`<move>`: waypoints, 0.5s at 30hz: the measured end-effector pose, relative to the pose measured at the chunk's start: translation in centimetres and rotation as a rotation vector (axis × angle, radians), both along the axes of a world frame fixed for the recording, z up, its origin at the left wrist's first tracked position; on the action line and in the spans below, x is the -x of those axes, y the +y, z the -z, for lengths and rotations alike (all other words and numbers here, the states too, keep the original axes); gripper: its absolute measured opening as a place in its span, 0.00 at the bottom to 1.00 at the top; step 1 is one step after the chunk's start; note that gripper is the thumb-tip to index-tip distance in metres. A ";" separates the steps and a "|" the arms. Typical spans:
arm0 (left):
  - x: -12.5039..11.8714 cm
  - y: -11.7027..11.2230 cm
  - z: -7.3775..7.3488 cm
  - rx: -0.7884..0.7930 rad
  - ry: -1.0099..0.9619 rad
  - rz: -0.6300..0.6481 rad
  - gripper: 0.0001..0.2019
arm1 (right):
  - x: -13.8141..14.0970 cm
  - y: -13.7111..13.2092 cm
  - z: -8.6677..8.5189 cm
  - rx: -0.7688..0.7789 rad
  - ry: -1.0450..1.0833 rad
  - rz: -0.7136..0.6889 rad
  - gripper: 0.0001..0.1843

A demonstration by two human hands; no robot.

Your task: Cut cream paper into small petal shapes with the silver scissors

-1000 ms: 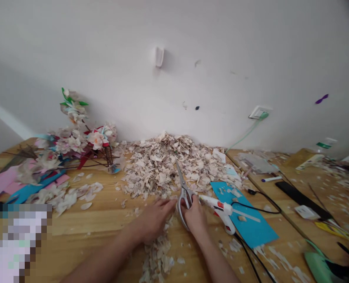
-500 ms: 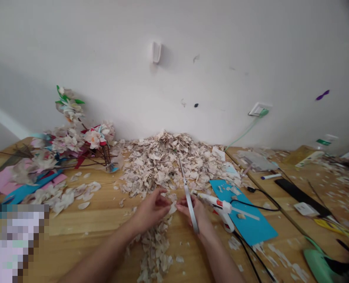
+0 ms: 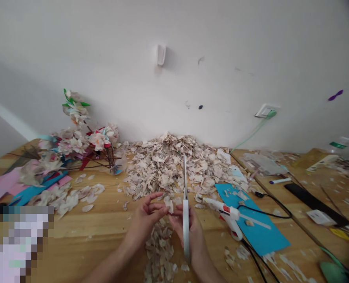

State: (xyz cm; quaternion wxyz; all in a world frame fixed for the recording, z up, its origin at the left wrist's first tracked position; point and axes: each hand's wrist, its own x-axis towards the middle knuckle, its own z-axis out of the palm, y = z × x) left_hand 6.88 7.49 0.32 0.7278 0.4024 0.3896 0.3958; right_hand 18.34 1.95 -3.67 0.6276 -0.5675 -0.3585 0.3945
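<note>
Between my two hands is a pale, thin dried petal [image 3: 169,203]. My left hand [image 3: 145,220] pinches its lower edge between thumb and fingers, while the other fingers point toward the pile. My right hand [image 3: 196,239] holds a pair of scissors [image 3: 186,228] with white handles, and its fingertips reach the petal's edge. The blades are together and point away from me, over a large heap of dried petals [image 3: 159,161]. A narrower strip of petals [image 3: 159,251] lies below my hands on the wooden table [image 3: 103,236].
Right of my hands, a white glue gun [image 3: 229,212] with a black cord lies on a blue sheet [image 3: 268,232]. Handmade flowers [image 3: 77,141] on twigs stand at left beside pink paper [image 3: 9,177]. A black strip [image 3: 312,200] and a marker [image 3: 280,181] lie farther right.
The view has shifted slightly left, so the surroundings appear farther right. The scissors have turned from slanting to nearly upright in view. Both hands stay together at the petal.
</note>
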 end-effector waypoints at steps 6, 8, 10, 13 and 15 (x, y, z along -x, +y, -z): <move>0.0 -0.1 -0.4 0.040 0.011 0.033 0.27 | -0.5 0.1 0.2 -0.005 0.022 0.081 0.16; 0.0 -0.1 -0.5 0.047 0.007 0.024 0.27 | -0.4 0.1 -0.2 -0.009 0.043 0.070 0.16; 0.0 -0.1 -0.6 0.054 0.000 -0.011 0.27 | -0.3 -0.1 -0.8 0.007 0.087 0.061 0.17; 0.3 0.2 -1.3 0.050 -0.026 -0.066 0.28 | -0.2 -0.5 -1.7 0.081 0.190 -0.029 0.18; 0.9 0.5 -2.1 0.040 -0.034 -0.086 0.29 | -0.2 -0.8 -1.7 0.111 0.198 -0.111 0.21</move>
